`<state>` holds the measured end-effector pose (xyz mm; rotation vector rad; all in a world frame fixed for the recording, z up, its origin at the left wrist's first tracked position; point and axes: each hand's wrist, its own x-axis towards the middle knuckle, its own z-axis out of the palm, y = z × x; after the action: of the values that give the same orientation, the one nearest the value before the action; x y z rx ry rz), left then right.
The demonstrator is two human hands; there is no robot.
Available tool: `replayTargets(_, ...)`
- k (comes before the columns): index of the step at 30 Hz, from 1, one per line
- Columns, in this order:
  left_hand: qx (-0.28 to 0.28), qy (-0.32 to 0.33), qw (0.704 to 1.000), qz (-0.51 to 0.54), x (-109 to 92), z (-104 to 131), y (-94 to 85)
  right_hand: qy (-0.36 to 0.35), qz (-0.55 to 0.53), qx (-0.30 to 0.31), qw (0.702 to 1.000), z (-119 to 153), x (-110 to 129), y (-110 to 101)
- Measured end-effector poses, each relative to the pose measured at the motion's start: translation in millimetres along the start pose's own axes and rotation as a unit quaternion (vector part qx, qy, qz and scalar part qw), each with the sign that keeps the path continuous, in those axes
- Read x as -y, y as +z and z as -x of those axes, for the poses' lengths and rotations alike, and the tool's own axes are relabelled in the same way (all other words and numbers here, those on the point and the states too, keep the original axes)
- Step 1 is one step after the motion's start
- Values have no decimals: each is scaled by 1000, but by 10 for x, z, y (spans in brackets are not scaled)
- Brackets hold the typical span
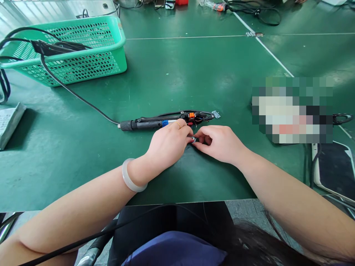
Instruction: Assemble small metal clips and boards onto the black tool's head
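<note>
My left hand (pixel 170 142) and my right hand (pixel 220 143) meet above the table, fingertips pinched around a small silvery piece (pixel 193 139). It is too small and too covered to name. Just beyond my left fingers lies a long black rod-shaped device (pixel 144 124) with a ribbed collar, a blue band and an orange part. My left hand hides part of its near side. A thin black cable runs from its left end. Beside the device's right tip rests another small silvery piece (pixel 216 114).
At the upper left stands a green perforated basket (pixel 83 68) with black cables. A wrapped block (pixel 11 123) sits at the left edge. On the right are a blurred-out object (pixel 291 114) and a dark flat device with a pale rim (pixel 334 168). Coiled cable (pixel 257 11) lies at the back.
</note>
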<state>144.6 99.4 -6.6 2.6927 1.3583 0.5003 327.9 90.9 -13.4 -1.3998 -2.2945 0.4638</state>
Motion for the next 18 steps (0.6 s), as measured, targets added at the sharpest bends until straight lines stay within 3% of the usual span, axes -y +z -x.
replayTargets(9, -35, -43, 998, -1, 48, 9, -21, 18, -52, -6, 998, 2, -44, -27)
replayTargets(18, -5, -37, 999, 4, 77, -1, -37, 25, -74, 4, 997, 5, -71, -69)
